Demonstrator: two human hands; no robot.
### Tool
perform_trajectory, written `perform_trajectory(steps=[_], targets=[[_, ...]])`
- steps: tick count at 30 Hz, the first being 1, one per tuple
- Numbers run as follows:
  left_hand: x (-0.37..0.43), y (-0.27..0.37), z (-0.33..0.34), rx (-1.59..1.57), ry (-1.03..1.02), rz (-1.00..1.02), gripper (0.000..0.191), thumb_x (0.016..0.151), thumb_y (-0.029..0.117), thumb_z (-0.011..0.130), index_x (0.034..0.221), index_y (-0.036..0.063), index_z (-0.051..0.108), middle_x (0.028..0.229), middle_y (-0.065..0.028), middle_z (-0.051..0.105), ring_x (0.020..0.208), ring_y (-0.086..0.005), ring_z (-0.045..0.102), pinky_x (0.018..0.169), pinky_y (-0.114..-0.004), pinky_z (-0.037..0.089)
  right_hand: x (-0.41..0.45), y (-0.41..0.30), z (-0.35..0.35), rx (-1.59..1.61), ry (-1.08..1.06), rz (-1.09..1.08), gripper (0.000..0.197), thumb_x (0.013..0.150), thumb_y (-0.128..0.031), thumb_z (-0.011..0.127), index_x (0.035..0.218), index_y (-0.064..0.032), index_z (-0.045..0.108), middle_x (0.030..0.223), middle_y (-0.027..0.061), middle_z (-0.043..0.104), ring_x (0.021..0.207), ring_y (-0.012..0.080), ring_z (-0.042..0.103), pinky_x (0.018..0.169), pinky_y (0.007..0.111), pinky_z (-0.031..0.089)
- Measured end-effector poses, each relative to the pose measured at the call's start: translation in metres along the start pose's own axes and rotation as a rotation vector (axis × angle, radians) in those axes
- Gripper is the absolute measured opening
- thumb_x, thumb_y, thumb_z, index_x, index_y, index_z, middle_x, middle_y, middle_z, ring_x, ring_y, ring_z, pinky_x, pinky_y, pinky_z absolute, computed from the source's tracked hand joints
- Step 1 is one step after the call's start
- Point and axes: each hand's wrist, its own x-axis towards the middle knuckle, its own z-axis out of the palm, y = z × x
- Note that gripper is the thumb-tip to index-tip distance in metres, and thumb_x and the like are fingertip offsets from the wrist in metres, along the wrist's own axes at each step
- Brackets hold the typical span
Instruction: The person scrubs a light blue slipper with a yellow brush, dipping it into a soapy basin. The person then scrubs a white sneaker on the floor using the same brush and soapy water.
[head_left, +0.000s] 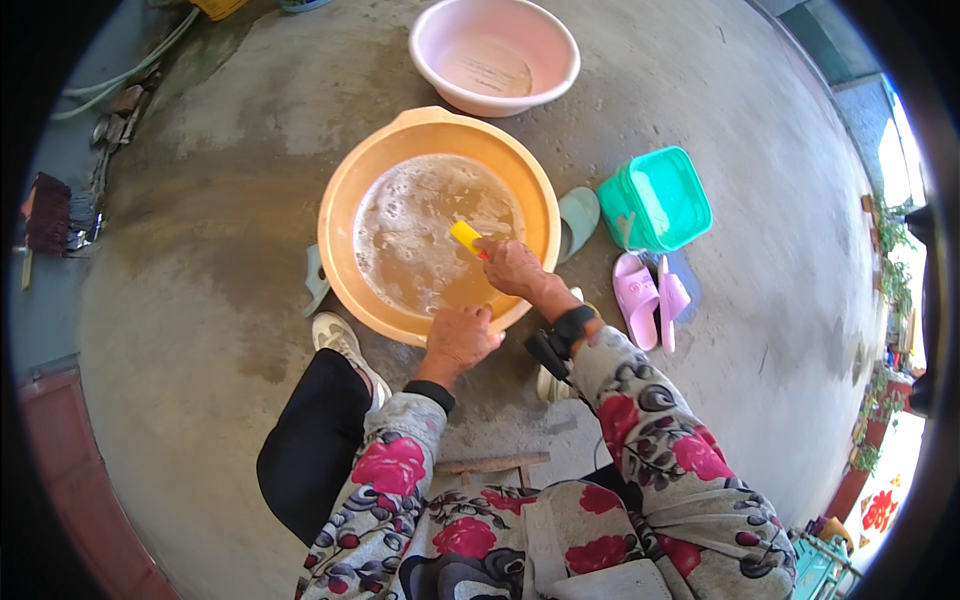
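An orange plastic basin (439, 122) stands on the concrete floor in front of me, holding cloudy, brownish water (427, 232) with foam on it. My right hand (517, 270) is closed around a yellow object (465, 235) with a red part, held over the water; its full shape is hidden, so I cannot tell what it is. At the basin's near rim is my left hand (461, 337), its fingers curled onto the edge. Dark bands circle both wrists.
Beyond the basin stands a pink plastic basin (487, 64). A green bucket (652, 199) is to the right, with pink slippers (637, 300) near it. Pale green slippers (579, 223) flank the orange basin. Part of a wooden stool (491, 463) shows below my hands.
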Motion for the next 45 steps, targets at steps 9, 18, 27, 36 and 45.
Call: perform_trajectory(steps=[9, 18, 27, 36, 45], targets=[[-0.003, 0.004, 0.000, 0.011, 0.021, -0.008, 0.038, 0.076, 0.041, 0.061, 0.095, 0.0087, 0.055, 0.086, -0.0068, 0.062, 0.083, -0.0229, 0.060, 0.070, -0.038, 0.046, 0.031, 0.013, 0.028, -0.088, -0.130, 0.030, 0.028, 0.082, -0.016, 0.045, 0.103, -0.0064, 0.062, 0.099, 0.0182, 0.064, 0.092, 0.0341, 0.062, 0.080, 0.041, 0.049], [-0.002, 0.003, -0.005, -0.036, -0.019, -0.050, 0.035, 0.078, 0.041, 0.057, 0.092, 0.0085, 0.056, 0.088, -0.0083, 0.063, 0.087, -0.0256, 0.060, 0.073, -0.040, 0.045, -0.012, 0.020, -0.029, -0.288, -0.082, -0.144, 0.023, 0.084, -0.019, 0.050, 0.100, -0.0078, 0.061, 0.075, 0.0173, 0.064, 0.066, 0.0352, 0.062, 0.061, 0.042, 0.051], [0.000, 0.004, -0.008, -0.029, -0.043, -0.047, 0.038, 0.079, 0.041, 0.057, 0.097, 0.0074, 0.057, 0.091, -0.0106, 0.062, 0.090, -0.0269, 0.059, 0.076, -0.040, 0.046, -0.047, 0.044, -0.032, 0.141, 0.460, -0.124, 0.019, 0.083, -0.019, 0.051, 0.099, -0.0108, 0.059, 0.073, 0.0180, 0.062, 0.068, 0.0361, 0.061, 0.063, 0.045, 0.049], [0.000, 0.004, -0.006, 0.000, -0.097, -0.048, 0.038, 0.078, 0.043, 0.057, 0.095, 0.0085, 0.056, 0.094, -0.0090, 0.062, 0.093, -0.0246, 0.058, 0.077, -0.040, 0.045, -0.034, 0.021, -0.028, 0.038, 0.214, -0.105, 0.023, 0.082, -0.017, 0.049, 0.100, -0.0108, 0.063, 0.076, 0.0177, 0.064, 0.072, 0.0343, 0.063, 0.065, 0.043, 0.050], [0.001, 0.004, -0.004, -0.009, 0.010, -0.033, 0.034, 0.078, 0.041, 0.058, 0.090, 0.0088, 0.057, 0.086, -0.0090, 0.063, 0.085, -0.0261, 0.060, 0.071, -0.040, 0.047, -0.024, 0.030, -0.030, 0.543, 0.508, -0.160, 0.024, 0.085, -0.014, 0.052, 0.105, -0.0059, 0.061, 0.069, 0.0128, 0.062, 0.060, 0.0217, 0.059, 0.056, 0.034, 0.047]])
